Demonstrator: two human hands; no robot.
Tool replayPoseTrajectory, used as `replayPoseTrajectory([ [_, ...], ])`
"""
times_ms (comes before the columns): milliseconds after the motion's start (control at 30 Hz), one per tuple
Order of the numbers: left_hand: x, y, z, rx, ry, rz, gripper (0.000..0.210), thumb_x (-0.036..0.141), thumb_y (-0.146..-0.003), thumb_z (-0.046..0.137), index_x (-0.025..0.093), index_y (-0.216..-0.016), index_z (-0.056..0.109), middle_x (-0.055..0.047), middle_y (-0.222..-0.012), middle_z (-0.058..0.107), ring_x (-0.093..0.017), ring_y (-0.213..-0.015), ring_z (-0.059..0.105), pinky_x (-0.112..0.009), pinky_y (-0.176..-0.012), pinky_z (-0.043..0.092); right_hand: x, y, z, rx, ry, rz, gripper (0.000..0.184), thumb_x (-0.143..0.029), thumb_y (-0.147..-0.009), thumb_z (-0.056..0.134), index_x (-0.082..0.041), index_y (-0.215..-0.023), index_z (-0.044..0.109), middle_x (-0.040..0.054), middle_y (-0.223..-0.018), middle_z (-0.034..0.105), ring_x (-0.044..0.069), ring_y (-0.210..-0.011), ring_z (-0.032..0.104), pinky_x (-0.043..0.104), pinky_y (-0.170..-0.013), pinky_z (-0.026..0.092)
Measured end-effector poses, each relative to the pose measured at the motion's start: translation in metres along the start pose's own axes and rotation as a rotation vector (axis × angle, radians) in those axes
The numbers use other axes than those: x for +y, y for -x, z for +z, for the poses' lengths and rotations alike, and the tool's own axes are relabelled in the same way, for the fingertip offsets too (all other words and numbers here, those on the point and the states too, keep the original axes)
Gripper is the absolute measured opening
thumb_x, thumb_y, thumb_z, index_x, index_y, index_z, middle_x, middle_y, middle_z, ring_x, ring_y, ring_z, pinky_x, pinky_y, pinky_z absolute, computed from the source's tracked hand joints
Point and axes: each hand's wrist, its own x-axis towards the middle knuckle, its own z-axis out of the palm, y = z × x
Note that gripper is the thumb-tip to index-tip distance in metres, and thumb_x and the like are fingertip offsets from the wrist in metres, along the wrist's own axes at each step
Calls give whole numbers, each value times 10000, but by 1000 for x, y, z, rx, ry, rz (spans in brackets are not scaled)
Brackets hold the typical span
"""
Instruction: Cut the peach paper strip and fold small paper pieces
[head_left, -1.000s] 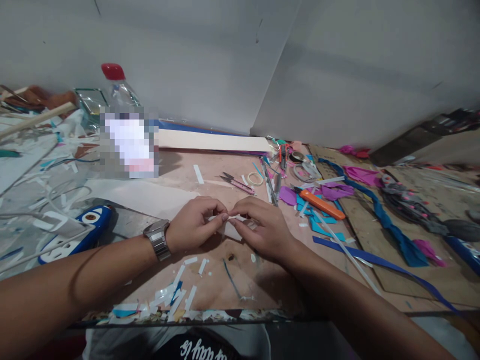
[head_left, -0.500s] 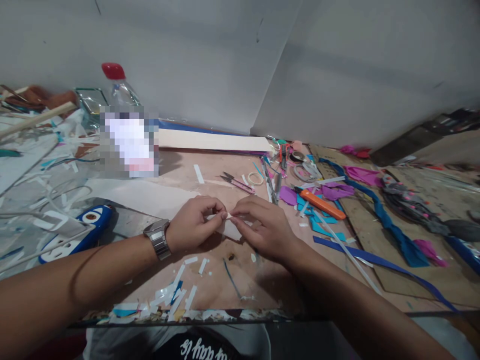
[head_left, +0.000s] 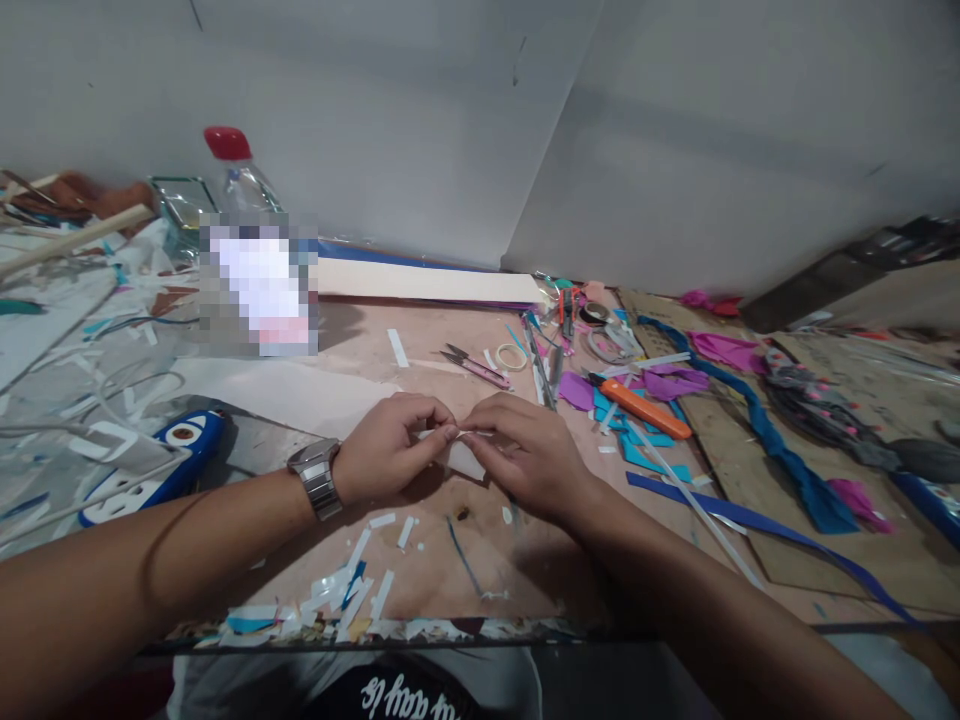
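Two hands [head_left: 394, 448] [head_left: 534, 458]; white paper [head_left: 465, 460] between them

- Dim and greyish overall.
- Shadowed on the desk [head_left: 427, 585] beneath the left fingers [head_left: 424, 409].
- Faintly shadow-banded across the wall [head_left: 375, 120].
- Pixelated in a pale block, left of centre.
- Stretched, softer toward both sides.
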Motion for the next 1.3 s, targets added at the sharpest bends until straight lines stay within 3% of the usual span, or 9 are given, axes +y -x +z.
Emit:
replayPoseTrajectory([
  [533,-1,2,0,50,-59,8,212,349,-998,609,190,-904,713,-17,-828,733,-171,-785,640,-295,-742,451,2,2,0,-75,-19,106,67,-217,-994,606,-207,-987,672,54,-936,708,196,-881,665,325,-793,501],
  [900,-1,3,2,72,-118,71,206,352,-1004,634,187,-921,726,-14,-837,732,-179,-810,618,-332,-812,424,-2,4,4,-149,-151,213,99,-239,-1044,522,-207,-995,603,43,-962,660,187,-897,613,311,-803,452],
  [1133,-1,2,2,123,-190,179,175,318,-1004,645,181,-924,719,-14,-844,734,-178,-810,626,-353,-842,421,-4,3,7,-111,-240,333,96,-223,-1018,565,-205,-943,622,12,-902,661,167,-839,615,286,-754,446],
  [1300,-3,2,2,147,-205,173,178,327,-1004,644,189,-913,712,-8,-821,729,-185,-800,622,-361,-823,423,-3,2,6,-64,-187,264,57,-220,-990,614,-207,-955,657,29,-931,689,186,-878,631,310,-802,464],
])
